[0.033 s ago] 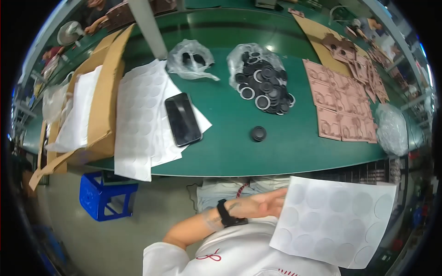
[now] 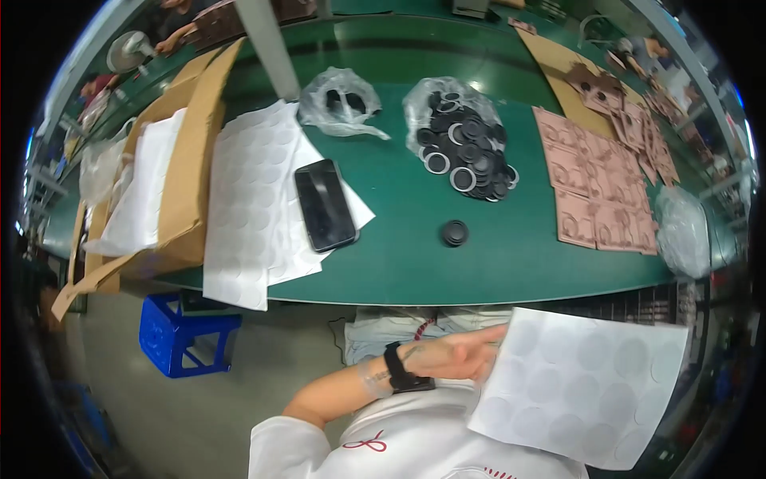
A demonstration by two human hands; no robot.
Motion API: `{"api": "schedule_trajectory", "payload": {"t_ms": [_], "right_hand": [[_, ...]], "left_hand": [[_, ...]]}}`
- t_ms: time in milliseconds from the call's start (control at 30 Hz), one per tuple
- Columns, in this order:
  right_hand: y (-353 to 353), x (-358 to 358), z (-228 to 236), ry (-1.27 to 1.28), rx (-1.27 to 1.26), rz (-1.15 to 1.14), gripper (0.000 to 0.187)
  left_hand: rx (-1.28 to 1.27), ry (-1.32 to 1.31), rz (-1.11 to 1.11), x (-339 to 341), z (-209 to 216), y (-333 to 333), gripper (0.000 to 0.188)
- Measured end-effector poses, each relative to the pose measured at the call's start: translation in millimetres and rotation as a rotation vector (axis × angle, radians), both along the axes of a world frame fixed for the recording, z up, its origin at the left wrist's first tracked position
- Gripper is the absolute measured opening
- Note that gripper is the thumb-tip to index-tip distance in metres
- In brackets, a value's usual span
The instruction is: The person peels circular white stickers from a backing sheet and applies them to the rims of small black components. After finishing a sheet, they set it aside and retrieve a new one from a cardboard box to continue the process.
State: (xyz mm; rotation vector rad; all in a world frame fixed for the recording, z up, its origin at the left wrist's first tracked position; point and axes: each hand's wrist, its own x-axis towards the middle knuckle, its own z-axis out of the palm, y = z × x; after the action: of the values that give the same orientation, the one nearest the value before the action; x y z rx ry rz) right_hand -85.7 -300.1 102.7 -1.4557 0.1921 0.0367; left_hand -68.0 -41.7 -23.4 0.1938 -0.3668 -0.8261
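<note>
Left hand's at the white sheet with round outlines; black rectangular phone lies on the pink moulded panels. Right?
No: the head view shows the black phone lying on white paper sheets instead. Left hand at the round-outlined sheet is correct.

no readable lettering, no legible numbers or signs

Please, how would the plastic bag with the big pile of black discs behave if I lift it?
The bag would probably sag and fold, as its thin clear film looks crumpled. The discs would likely slide out, since many lie loose past its edge.
</note>
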Motion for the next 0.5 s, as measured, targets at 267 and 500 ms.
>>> {"api": "schedule_trajectory", "payload": {"t_ms": [267,500], "right_hand": [[-20,26,-25,0.018,-0.155,0.138,0.046],[-26,29,-35,0.027,-0.300,0.123,0.045]], "left_hand": [[0.213,-0.264,-0.075,20,30,24,0.053],[1.487,-0.672,0.805,1,86,142,0.014]]}}
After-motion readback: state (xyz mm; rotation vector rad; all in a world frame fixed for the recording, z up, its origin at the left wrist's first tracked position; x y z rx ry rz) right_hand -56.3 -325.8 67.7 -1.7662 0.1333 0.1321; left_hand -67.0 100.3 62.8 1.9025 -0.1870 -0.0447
